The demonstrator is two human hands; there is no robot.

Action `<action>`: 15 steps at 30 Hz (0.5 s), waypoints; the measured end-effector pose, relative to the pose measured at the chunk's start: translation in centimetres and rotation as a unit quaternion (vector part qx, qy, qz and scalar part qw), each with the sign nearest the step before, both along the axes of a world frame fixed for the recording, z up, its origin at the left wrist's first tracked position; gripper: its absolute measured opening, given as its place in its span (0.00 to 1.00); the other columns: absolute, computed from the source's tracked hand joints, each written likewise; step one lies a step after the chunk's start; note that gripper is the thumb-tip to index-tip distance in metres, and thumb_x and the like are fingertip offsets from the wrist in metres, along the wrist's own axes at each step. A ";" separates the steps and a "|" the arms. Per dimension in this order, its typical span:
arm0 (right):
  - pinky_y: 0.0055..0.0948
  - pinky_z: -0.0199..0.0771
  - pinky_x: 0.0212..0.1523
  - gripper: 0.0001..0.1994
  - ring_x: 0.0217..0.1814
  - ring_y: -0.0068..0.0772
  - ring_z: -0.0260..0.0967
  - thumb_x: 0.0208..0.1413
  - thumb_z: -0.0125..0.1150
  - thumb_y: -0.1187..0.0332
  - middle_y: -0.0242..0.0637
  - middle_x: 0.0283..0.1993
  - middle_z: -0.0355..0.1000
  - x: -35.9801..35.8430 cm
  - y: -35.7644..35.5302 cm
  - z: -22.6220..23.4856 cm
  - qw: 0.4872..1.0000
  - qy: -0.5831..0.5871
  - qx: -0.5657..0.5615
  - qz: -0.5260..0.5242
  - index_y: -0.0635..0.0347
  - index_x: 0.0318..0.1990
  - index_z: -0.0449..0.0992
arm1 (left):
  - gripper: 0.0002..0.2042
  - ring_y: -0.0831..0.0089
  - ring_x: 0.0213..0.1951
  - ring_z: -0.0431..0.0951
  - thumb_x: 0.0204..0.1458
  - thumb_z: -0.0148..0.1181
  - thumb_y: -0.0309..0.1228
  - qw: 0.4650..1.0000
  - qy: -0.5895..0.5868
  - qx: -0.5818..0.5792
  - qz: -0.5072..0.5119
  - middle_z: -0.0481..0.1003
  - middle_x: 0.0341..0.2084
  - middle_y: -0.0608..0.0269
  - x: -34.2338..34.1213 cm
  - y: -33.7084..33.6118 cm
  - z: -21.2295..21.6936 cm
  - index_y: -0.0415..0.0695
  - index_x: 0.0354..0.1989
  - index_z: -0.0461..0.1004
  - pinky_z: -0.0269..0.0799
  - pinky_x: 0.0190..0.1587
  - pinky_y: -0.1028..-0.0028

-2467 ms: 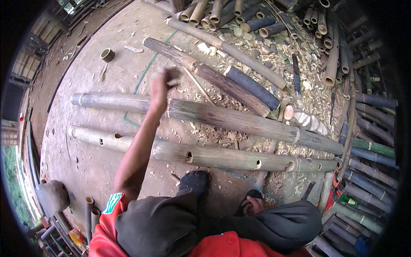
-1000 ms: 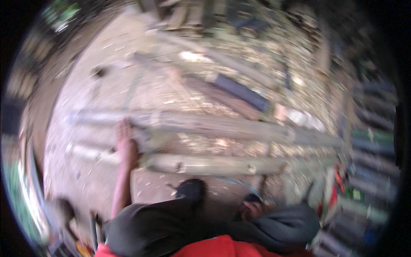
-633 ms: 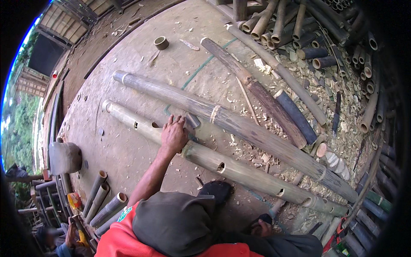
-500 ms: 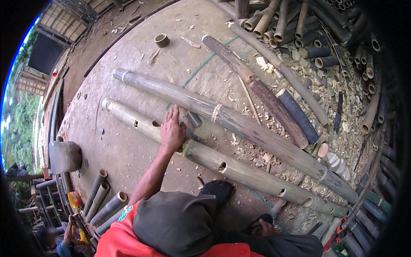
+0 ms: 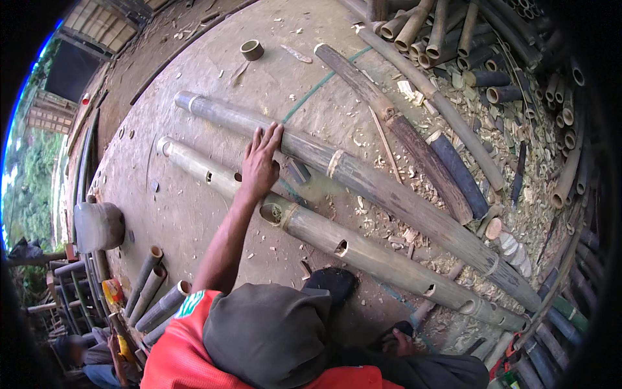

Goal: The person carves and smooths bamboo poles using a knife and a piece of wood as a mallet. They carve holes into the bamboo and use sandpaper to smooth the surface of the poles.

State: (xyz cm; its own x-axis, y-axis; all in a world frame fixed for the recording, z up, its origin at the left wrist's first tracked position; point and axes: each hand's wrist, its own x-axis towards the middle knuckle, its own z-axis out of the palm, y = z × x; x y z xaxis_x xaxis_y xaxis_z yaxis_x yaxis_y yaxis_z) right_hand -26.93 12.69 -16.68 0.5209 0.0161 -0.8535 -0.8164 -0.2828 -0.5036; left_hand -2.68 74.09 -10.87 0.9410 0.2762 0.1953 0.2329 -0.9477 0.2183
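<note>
My left hand (image 5: 260, 165) reaches forward, fingers stretched out, their tips over the far bamboo pole (image 5: 382, 185). Nothing is held in it. Nearer lies a second, paler bamboo pole (image 5: 382, 258) with several openings cut along it. A pale band circles it near one opening, where wood bits show inside. My left forearm (image 5: 223, 240) passes over this pole. Between the poles lies a small dark block (image 5: 299, 172). Low down, skin shows beside a dark shoe (image 5: 403, 327); I cannot tell whether this is my right hand or a foot.
A dark cap (image 5: 265, 337) and red shirt cover the lower middle. Beyond the poles lie a brown bamboo length (image 5: 421, 155) and scattered shavings. Stacked bamboo (image 5: 447, 32) fills the far right. A plastic jug (image 5: 99, 227) stands left; another person (image 5: 97, 356) is at lower left.
My left hand has moved forward from the nearer pole to the farther one, uncovering the opening beside the band. The poles appear to stay in place; the view shifts slightly.
</note>
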 end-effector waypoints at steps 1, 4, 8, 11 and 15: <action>0.31 0.74 0.23 0.23 0.19 0.33 0.73 0.59 0.59 0.49 0.42 0.21 0.76 -0.2 -0.2 -0.2 1.000 0.002 0.000 -0.003 0.64 0.29 0.80 | 0.36 0.51 0.75 0.55 0.48 0.69 0.28 1.000 0.020 -0.012 -0.019 0.65 0.70 0.61 0.8 0.8 0.2 0.53 0.70 0.66 0.53 0.72 0.49; 0.33 0.77 0.25 0.19 0.24 0.34 0.77 0.63 0.57 0.55 0.43 0.28 0.79 2.8 2.1 3.9 0.990 0.114 0.033 -0.074 0.64 0.32 0.80 | 0.41 0.51 0.75 0.54 0.41 0.76 0.37 0.994 0.065 -0.059 -0.067 0.65 0.70 0.67 3.0 3.4 1.0 0.58 0.70 0.67 0.47 0.72 0.43; 0.32 0.76 0.25 0.20 0.24 0.34 0.76 0.62 0.58 0.53 0.43 0.26 0.78 3.4 2.5 4.5 0.988 0.130 0.049 -0.066 0.64 0.33 0.81 | 0.50 0.53 0.76 0.52 0.26 0.83 0.52 0.985 0.075 -0.119 -0.104 0.66 0.70 0.69 5.5 5.4 0.7 0.61 0.68 0.70 0.39 0.71 0.40; 0.33 0.76 0.25 0.21 0.22 0.34 0.76 0.62 0.58 0.52 0.42 0.24 0.78 4.2 2.7 5.2 0.987 0.145 0.048 -0.044 0.64 0.33 0.81 | 0.46 0.53 0.76 0.52 0.30 0.81 0.57 0.984 0.062 -0.132 -0.102 0.69 0.68 0.70 6.5 5.7 -0.3 0.61 0.64 0.74 0.35 0.71 0.40; 0.31 0.73 0.23 0.24 0.20 0.34 0.73 0.61 0.57 0.48 0.41 0.20 0.77 3.9 2.8 4.9 0.991 0.131 0.012 -0.034 0.64 0.32 0.82 | 0.45 0.53 0.75 0.53 0.31 0.79 0.60 0.984 0.086 -0.121 -0.099 0.69 0.67 0.70 7.4 5.8 -0.7 0.60 0.64 0.74 0.37 0.71 0.41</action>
